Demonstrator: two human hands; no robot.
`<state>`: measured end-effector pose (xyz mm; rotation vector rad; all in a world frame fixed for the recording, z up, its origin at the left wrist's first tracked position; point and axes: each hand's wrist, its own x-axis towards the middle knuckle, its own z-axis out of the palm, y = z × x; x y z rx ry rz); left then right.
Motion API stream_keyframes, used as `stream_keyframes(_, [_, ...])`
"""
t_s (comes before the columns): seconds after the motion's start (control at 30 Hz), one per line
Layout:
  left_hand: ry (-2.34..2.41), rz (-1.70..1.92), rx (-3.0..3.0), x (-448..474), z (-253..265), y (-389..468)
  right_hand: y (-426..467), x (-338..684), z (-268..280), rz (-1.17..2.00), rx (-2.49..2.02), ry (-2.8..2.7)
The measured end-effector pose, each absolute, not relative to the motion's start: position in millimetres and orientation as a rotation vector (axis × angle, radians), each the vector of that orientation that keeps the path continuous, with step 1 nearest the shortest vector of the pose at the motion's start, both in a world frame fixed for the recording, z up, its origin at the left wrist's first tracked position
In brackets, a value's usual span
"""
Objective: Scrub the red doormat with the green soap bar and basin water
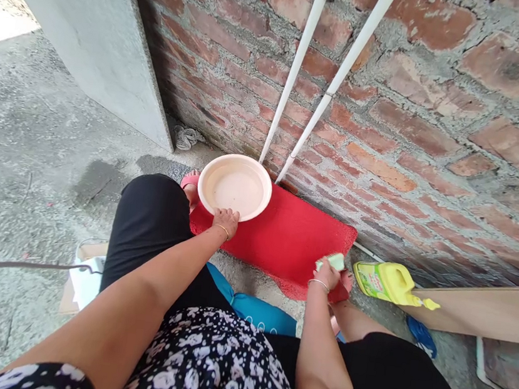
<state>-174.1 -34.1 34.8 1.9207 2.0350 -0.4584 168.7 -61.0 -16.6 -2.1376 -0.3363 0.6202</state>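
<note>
A pale pink plastic basin (236, 185) stands on the left end of a red mat (283, 229), which lies on the floor by the brick wall. My left hand (226, 221) grips the basin's near rim, fingers over the edge. Toward the mat's right end, my right hand (328, 275) is closed on a pale green block (332, 261); whether it is a brush or a sponge, I cannot tell. The block is held low over the red mat, and contact with it is unclear. The basin's inside looks pale, and its contents are hard to make out.
A yellow detergent jug (385, 281) lies tilted right of the mat, by a brown board (486, 307). Two white pipes (317, 113) run down the brick wall. A grey slab (95, 29) leans at left. My feet flank the mat, and something blue (250, 307) lies beneath me.
</note>
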Motion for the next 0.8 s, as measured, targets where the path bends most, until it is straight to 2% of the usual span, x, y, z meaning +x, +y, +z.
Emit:
stream_keyframes(0.1, [2.032,-0.473,1.919,-174,35,-34,-65,106,-20,0.823,-2.019,-0.994])
stream_keyframes(0.2, [2.023,-0.496,1.914,-173,35,-33,-71,56,-23,1.032,-1.696,-1.768])
stream_keyframes(0.27, [2.022,-0.492,1.908,-173,35,-32,-72,50,-24,1.082,-1.584,-1.930])
stream_keyframes(0.33, [2.028,-0.479,1.903,-173,35,-32,-69,69,-24,1.032,-1.716,-1.706])
stream_keyframes(0.5, [2.031,-0.438,1.894,-173,33,-32,-59,168,-18,0.812,-2.033,-0.420])
stream_keyframes(0.57, [2.033,-0.434,1.899,-173,32,-32,-59,190,-16,0.773,-2.042,-0.227])
stream_keyframes(0.7, [2.040,-0.465,1.904,-173,33,-31,-63,158,-21,0.870,-2.022,-0.325])
stream_keyframes(0.8, [2.038,-0.502,1.896,-172,35,-31,-66,95,-26,1.126,-1.928,-0.976])
